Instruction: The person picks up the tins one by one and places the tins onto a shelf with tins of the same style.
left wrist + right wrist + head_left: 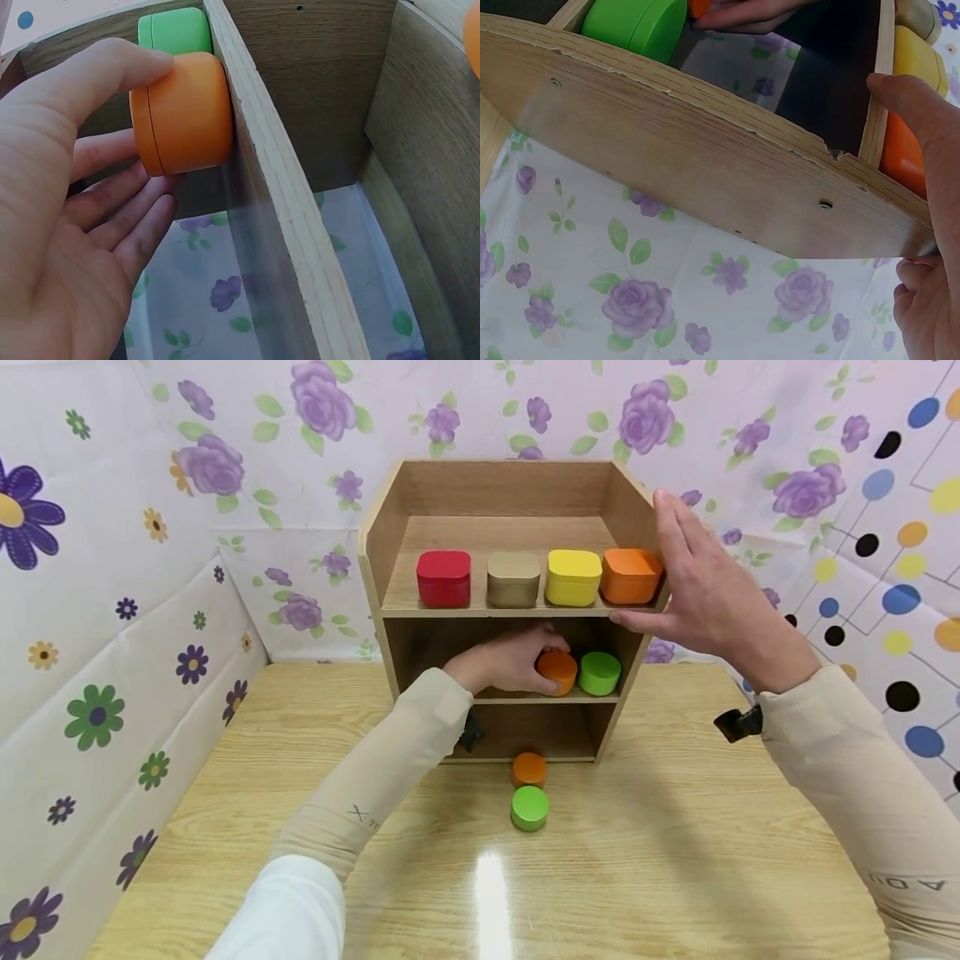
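The left hand (pixel 516 662) holds a round orange container (pixel 557 670) on the middle level of a wooden shelf unit (pixel 504 485), its thumb and fingers set narrowly about the container's sides; a round green container (pixel 600 673) stands just beside it, to the right. The right hand (pixel 708 585) grips the unit's right side, thumb on the front edge of the upper board and the other fingers spread wide from it, reaching to the outer side of the panel. Along the upper level stand a red box (pixel 444 579), a tan box (pixel 513 580), a yellow box (pixel 573 577) and an orange box (pixel 632 576), the last close to the right hand. On the table (pixel 630 852), just before the unit, lie a second orange container (pixel 529 769) and, nearer the person, a second green container (pixel 530 808)
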`<state>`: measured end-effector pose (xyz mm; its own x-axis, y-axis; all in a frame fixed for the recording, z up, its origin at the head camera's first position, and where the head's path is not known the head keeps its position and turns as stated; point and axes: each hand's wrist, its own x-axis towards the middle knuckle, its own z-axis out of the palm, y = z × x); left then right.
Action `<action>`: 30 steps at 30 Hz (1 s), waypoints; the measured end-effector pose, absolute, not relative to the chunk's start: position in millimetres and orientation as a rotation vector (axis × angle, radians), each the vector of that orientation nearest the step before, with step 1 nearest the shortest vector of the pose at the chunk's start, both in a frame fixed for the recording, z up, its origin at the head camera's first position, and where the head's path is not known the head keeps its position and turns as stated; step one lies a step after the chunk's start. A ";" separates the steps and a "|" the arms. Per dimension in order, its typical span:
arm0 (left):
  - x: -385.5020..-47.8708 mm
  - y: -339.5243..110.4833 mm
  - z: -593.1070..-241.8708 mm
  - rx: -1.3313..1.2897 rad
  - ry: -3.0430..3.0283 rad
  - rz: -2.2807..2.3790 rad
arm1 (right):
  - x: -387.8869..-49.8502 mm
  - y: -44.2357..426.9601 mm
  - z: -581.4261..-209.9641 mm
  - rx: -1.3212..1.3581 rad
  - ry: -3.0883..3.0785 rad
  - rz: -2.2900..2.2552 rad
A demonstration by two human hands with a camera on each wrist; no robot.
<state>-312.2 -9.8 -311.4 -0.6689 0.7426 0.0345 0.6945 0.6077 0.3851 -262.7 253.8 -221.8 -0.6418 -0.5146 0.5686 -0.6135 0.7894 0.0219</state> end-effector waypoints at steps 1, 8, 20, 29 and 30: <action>-311.9 -10.4 -311.2 1.208 2.702 0.557 | -262.9 253.5 -221.9 0.840 -2.406 0.231; -301.8 -22.3 -304.8 1.193 2.747 0.554 | -263.7 250.7 -221.4 0.837 -2.417 0.246; -263.2 -67.5 -293.4 1.328 2.902 0.545 | -263.3 250.0 -220.3 0.846 -2.423 0.240; -227.0 -84.3 -306.8 1.494 2.864 0.521 | -261.9 253.2 -221.0 0.842 -2.421 0.256; -223.8 -84.8 -310.3 1.506 2.864 0.506 | -262.0 253.1 -221.6 0.839 -2.426 0.259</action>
